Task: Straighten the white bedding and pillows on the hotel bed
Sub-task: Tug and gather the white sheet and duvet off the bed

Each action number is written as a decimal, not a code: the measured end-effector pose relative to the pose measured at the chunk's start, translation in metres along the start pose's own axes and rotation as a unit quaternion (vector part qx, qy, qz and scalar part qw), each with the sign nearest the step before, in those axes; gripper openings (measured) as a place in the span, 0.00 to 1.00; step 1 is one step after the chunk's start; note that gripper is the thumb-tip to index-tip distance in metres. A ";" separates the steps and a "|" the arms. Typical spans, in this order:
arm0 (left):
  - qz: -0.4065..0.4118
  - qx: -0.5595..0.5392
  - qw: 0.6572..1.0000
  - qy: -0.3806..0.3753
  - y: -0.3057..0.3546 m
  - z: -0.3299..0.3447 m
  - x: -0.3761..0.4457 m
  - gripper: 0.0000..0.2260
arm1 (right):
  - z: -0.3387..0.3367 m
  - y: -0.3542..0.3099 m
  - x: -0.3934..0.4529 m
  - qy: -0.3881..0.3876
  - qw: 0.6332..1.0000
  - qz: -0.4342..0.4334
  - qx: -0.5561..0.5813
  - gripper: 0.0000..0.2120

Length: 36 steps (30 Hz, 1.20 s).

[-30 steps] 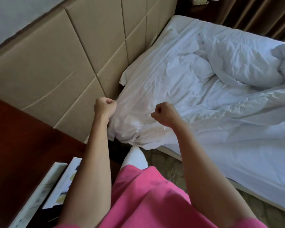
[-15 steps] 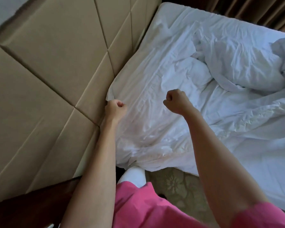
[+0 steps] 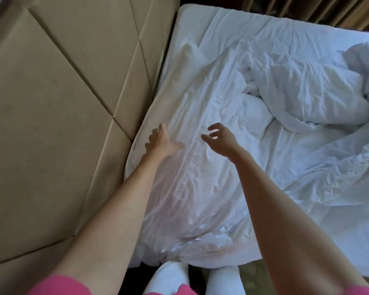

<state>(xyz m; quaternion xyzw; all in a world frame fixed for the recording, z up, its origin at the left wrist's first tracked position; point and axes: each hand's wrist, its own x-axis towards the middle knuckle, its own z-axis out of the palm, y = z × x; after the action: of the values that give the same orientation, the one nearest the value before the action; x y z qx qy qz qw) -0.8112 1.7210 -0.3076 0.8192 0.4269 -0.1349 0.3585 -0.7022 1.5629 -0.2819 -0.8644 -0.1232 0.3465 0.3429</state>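
In the head view, both fists of 0.5 s ago have opened: the left hand (image 3: 160, 141) now lies with fingers spread on the white sheet (image 3: 200, 179) at centre frame, close to the tan padded headboard (image 3: 58, 107), and the right hand (image 3: 221, 139) hangs just above the sheet, fingers loosely curled and holding nothing. The camera has moved closer over the bed's corner, and the crumpled duvet (image 3: 307, 88) remains bunched at upper right.

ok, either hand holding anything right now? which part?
Nothing held. Left hand and right hand are both open, fingers spread, over the crumpled white cotton sheet.
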 end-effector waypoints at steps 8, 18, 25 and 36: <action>-0.007 -0.107 0.987 -0.116 -0.008 0.025 0.045 0.53 | 0.046 -0.005 0.070 0.015 0.961 0.098 0.259 0.54; 0.126 -0.223 0.966 0.036 -0.006 -0.001 0.034 0.05 | 0.065 -0.035 0.110 0.143 0.938 0.065 0.310 0.29; 0.059 -0.274 0.908 0.312 -0.033 -0.023 0.003 0.09 | 0.105 -0.110 0.071 0.144 0.956 -0.003 0.256 0.06; 0.063 -0.081 0.981 0.162 -0.015 -0.050 0.034 0.04 | 0.063 -0.104 0.072 -0.140 0.990 -0.017 0.010 0.11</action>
<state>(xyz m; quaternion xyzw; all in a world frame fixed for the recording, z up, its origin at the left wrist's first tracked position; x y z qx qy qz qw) -0.8072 1.7817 -0.2975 0.8236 0.4364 0.0576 0.3576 -0.6901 1.7043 -0.2816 -0.8018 -0.1817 0.4591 0.3366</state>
